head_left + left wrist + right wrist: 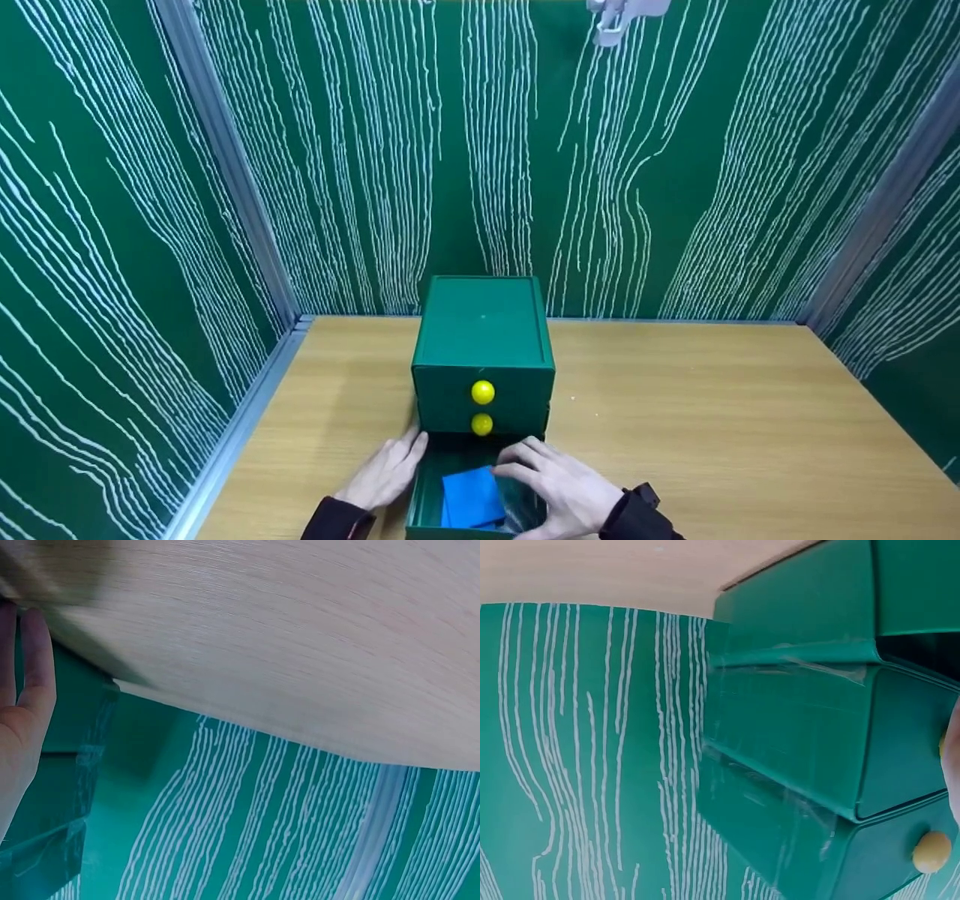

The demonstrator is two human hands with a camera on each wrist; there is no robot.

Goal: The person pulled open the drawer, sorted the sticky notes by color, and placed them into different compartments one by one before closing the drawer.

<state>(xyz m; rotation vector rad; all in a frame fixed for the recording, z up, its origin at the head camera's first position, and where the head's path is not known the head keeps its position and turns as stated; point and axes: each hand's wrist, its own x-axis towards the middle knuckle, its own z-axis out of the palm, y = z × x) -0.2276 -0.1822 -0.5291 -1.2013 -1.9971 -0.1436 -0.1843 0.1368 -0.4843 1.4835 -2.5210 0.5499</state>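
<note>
A green drawer box (484, 322) stands on the wooden table, its bottom drawer (427, 499) pulled out toward me. Flat blue sheets (471, 499), paper or cloth, lie inside that drawer. Beside them, below my right hand, is something clear and shiny (519, 506), too blurred to name. My left hand (384, 474) rests against the drawer's left side with fingers fairly straight; the left wrist view shows this hand (22, 705) by the green wall. Over the drawer's right side is my right hand (562, 487), fingers bent and thumb apart; whether it grips the clear thing is hidden.
Two yellow knobs (483, 392) stick out from the upper drawer fronts. Green walls (360, 150) with white wavy lines enclose the table (712, 405) at the back and sides. A white fixture (619, 19) hangs at the top.
</note>
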